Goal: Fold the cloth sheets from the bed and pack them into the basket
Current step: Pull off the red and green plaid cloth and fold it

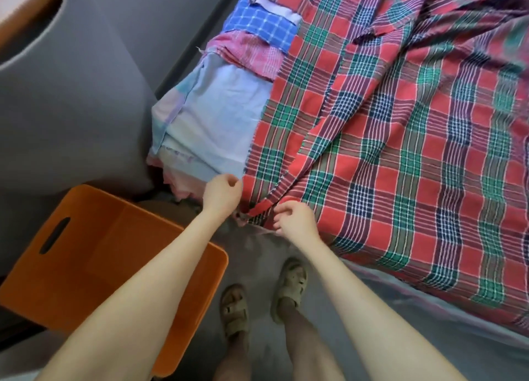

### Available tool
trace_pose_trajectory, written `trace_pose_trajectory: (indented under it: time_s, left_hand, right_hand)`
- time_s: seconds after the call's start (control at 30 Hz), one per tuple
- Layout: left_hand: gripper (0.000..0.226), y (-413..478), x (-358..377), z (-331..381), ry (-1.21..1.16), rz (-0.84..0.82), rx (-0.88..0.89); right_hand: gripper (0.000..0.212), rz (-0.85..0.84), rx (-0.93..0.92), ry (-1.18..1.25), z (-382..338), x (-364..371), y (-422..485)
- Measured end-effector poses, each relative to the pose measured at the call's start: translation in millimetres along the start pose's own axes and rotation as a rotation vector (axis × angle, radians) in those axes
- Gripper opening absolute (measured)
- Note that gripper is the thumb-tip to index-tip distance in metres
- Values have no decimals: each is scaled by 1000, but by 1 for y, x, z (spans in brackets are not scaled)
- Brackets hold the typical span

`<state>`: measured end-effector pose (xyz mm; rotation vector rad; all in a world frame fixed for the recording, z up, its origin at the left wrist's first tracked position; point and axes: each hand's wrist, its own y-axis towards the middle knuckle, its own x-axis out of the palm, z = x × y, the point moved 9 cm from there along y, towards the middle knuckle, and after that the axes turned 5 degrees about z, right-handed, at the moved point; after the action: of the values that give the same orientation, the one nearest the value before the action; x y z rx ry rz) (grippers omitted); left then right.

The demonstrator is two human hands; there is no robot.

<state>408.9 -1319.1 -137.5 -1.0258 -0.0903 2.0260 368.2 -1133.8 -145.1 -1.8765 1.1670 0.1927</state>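
Basket (94, 254), orange, stands on the floor beside the bed, nothing inside. Left hand (221, 193) and right hand (294, 219) curl their fingers, pinching the near edge of the red plaid sheet (400, 157) spread on the bed; folded cloths (217, 117) lie alongside.

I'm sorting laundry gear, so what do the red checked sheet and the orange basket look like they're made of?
Red checked sheet: looks like thin woven cotton, matte; it creases softly and its edge near the hands is frayed. Orange basket: probably moulded plastic, smooth with a slight sheen, with rigid flat walls and a cut-out handle slot.
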Motion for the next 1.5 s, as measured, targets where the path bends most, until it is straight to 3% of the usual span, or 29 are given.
trace_pose_trajectory:
  time_s: [0.27, 0.37, 0.6, 0.77, 0.87, 0.93, 0.97, 1.07, 1.2, 1.37, 1.43, 1.5]
  left_hand:
    - [21, 73, 74, 106, 34, -88, 4]
    - [24, 107, 102, 137, 31, -88, -47]
    - [55, 178, 176, 192, -132, -147, -179]
    - [40, 210, 185, 223, -170, -216, -112]
    - [30, 234, 127, 237, -149, 69, 32]
    - [23, 257, 71, 224, -93, 340, 21]
    - [21, 266, 54, 214, -39, 387, -3]
    - [13, 301, 58, 203, 195, 132, -60]
    - [18, 334, 77, 241, 212, -49, -49]
    - [43, 381, 112, 340, 438, -22, 214]
    - [51, 392, 136, 382, 577, -13, 442]
    - [49, 403, 169, 416, 671, -71, 605]
  right_hand:
    - [20, 196, -2, 162, -54, -132, 109]
    - [21, 231, -78, 76, -70, -161, 154]
    - [21, 316, -166, -147, -103, -217, 253]
    - [23, 390, -158, -234, -118, -244, 308]
    - [21, 452, -153, -241, -131, -263, 323]
    - [20, 483, -177, -216, -141, -270, 331]
    - [21, 482, -189, -227, -143, -269, 332]
    - [23, 425, -216, -302, -150, -261, 348]
    - [20, 428, -190, -336, -163, -278, 374]
    - [21, 561, -251, -458, -211, -333, 421]
    - [27, 530, -84, -423, -207, -349, 451]
    - [32, 498, 209, -89, -176, -364, 486]
